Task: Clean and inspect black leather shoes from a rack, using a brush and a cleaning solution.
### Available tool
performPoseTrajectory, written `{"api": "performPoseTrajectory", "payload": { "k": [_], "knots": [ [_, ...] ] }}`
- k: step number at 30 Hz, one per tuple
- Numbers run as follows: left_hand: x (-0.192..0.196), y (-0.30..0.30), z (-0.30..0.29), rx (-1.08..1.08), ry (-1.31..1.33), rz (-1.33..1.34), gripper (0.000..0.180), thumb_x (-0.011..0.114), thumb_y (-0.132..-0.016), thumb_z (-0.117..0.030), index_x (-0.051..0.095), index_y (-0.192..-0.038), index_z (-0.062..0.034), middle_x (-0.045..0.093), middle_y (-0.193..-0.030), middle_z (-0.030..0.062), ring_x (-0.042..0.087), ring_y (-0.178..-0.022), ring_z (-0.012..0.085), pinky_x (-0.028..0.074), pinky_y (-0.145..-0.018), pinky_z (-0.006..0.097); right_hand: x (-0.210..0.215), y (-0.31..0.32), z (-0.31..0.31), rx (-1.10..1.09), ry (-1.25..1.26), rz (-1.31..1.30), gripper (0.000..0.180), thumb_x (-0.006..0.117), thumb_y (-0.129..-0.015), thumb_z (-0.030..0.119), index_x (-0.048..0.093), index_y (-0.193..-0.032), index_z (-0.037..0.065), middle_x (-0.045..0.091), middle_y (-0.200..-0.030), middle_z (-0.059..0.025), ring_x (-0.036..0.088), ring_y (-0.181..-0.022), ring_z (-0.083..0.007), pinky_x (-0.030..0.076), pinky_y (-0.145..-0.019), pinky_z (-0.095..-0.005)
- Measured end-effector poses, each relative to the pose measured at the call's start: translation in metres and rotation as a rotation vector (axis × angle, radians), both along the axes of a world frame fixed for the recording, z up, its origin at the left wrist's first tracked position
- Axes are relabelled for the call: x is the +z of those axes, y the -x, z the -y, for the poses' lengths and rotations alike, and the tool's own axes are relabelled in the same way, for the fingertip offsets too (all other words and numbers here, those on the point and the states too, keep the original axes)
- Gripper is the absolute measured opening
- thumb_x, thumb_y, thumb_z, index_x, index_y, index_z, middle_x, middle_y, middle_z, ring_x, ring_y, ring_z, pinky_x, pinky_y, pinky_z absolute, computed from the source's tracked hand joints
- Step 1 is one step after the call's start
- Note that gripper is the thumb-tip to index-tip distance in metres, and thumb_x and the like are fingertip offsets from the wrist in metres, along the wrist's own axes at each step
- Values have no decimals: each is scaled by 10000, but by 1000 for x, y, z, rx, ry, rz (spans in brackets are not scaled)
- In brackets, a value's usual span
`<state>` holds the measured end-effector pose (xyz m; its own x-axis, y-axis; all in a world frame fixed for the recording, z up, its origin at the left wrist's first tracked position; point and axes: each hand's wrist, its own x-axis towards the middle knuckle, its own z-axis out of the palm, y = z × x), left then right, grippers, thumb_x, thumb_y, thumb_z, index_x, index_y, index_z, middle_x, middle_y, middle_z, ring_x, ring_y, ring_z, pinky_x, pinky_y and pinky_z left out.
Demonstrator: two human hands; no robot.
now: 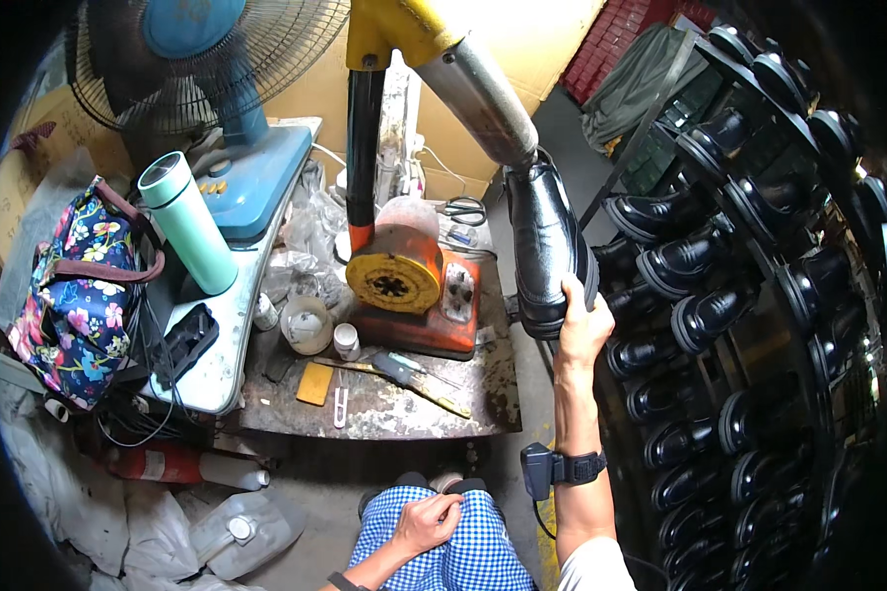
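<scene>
My right hand [583, 320] grips a black leather shoe [547, 231] by its sole, near the lower end. The shoe hangs tilted, with its upper end right up against the mouth of a metal nozzle [483, 103]; whether they touch I cannot tell. That nozzle belongs to a yellow-headed machine on a dark post, with an orange base [424, 330] on the bench. Down on my lap, my left hand [429, 522] rests on blue-checked cloth [478, 547], its fingers curled closed. Its palm is hidden, and no object shows in it.
A rack of black shoes [695, 261] stands close on the right. On the metal bench [286, 409] lie a yellow block [314, 384], a brush [414, 382], small pots [346, 342] and scissors [465, 210]. A fan [192, 49], a mint flask [189, 227] and a floral bag [87, 295] are at left.
</scene>
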<state>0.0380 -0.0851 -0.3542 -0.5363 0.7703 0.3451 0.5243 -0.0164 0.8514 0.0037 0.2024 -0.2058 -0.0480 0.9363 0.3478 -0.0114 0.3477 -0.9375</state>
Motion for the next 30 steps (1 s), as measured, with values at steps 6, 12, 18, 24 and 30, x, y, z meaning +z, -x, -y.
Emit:
{"api": "performPoseTrajectory", "payload": {
  "k": [6,12,18,24,30],
  "knots": [
    [0,-2,0,-2,0,-5,96,616,-739,-46,659,-824,-31,630,-659,96,580,-496,181,446,-452,275,-14,-27,1,185,399,-480,251,627,-809,192,636,-887,-47,634,-856,-55,595,-769,-142,473,-727,-269],
    [0,0,2,7,12,-9,86,617,-743,-58,662,-813,-34,621,-640,94,576,-494,183,443,-453,282,-37,-80,24,327,701,-734,357,515,-818,359,593,-1012,70,645,-957,-93,645,-776,-227,546,-638,-371],
    [2,-1,-1,-2,4,-12,90,612,-743,-53,665,-813,-32,627,-649,100,586,-504,190,449,-460,285,-39,-100,31,395,837,-681,354,533,-800,411,611,-970,110,653,-908,-36,621,-750,-184,500,-599,-341],
    [3,-4,-2,-1,13,-9,97,607,-747,-58,664,-820,-29,633,-663,110,604,-527,206,460,-469,289,-27,-56,11,417,902,-710,371,508,-800,467,612,-840,113,614,-692,-47,516,-479,-196,360,-397,-261],
    [-1,-2,0,4,26,-16,96,609,-750,-53,658,-824,-15,635,-668,113,602,-518,197,461,-466,281,-15,-12,4,523,913,-773,366,496,-813,445,615,-825,99,610,-660,-63,525,-460,-196,355,-393,-263]
  ]
}}
